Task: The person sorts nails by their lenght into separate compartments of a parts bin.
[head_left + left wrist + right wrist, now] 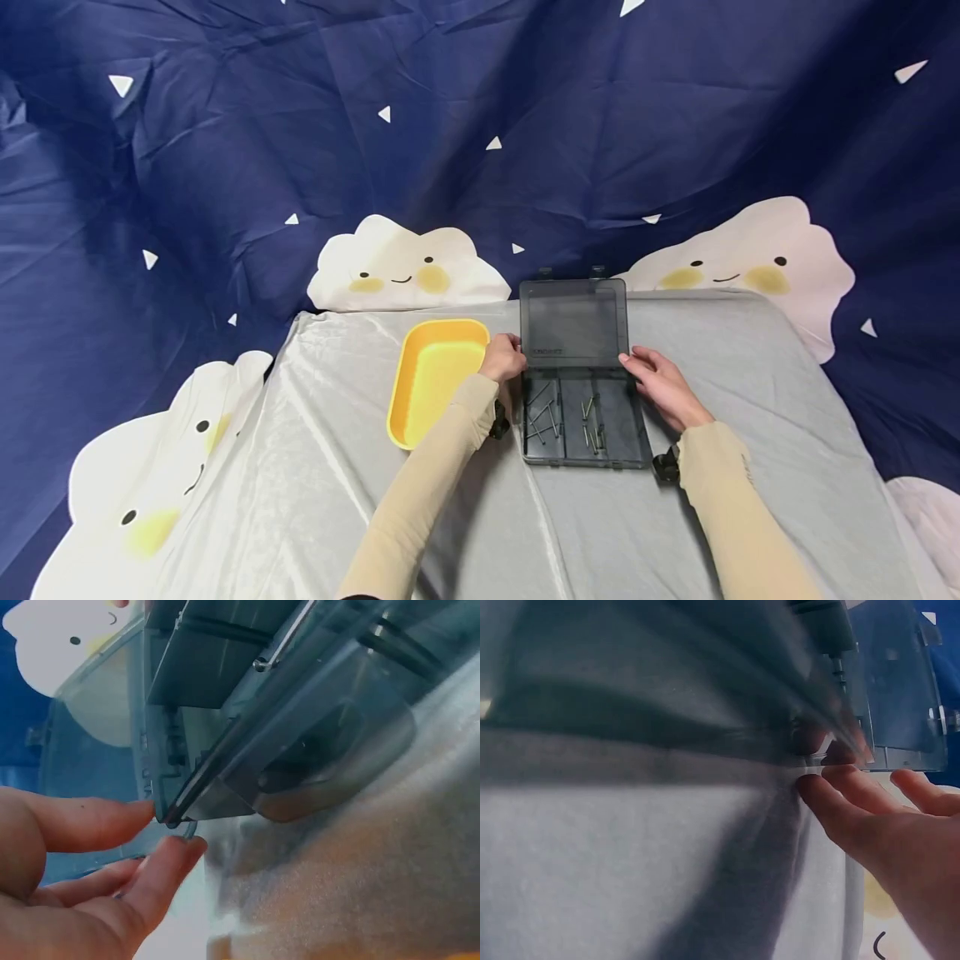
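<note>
A smoky see-through storage box (577, 457) with its lid (574, 321) swung up and back lies between both hands. In its left and middle compartments are several thin metal nails (553, 419). My left hand (504, 358) pinches the box's left side by the hinge; in the left wrist view, the thumb (97, 823) and a finger meet at that corner. On the opposite side, my right hand (660, 385) holds the edge near the hinge. Its fingertips (821, 791) sit at the underside of the edge in the right wrist view.
A yellow tray (401, 400) stands just left of the box, partly behind the left forearm. Grey cloth (285, 467) covers the table, with folds running through it. Behind it hangs a dark blue curtain (450, 108) printed with clouds and white triangles.
</note>
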`<state>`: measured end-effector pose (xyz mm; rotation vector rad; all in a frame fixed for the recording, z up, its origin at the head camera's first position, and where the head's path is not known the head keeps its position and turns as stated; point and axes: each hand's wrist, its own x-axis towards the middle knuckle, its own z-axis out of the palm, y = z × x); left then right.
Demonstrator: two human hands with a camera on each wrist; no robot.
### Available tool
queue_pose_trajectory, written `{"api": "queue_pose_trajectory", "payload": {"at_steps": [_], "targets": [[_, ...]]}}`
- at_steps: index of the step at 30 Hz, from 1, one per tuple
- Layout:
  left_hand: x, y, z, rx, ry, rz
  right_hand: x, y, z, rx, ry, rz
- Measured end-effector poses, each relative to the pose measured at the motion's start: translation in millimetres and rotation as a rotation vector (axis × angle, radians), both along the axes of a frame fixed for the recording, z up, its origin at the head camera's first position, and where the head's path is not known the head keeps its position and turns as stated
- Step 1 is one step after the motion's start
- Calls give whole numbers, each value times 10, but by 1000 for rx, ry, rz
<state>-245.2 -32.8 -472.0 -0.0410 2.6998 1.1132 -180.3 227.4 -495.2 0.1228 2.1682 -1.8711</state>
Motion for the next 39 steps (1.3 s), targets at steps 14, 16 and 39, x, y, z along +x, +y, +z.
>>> {"api": "queue_pose_trajectory", "payload": {"at_steps": [14, 16, 39], "targets": [[41, -136, 116, 353, -76, -53, 13, 48, 106, -36, 31, -9], [59, -149, 165, 389, -71, -69, 19, 42, 111, -57, 25, -6], [434, -285, 675, -177, 575, -577, 243, 7, 577, 313, 298, 23]]}}
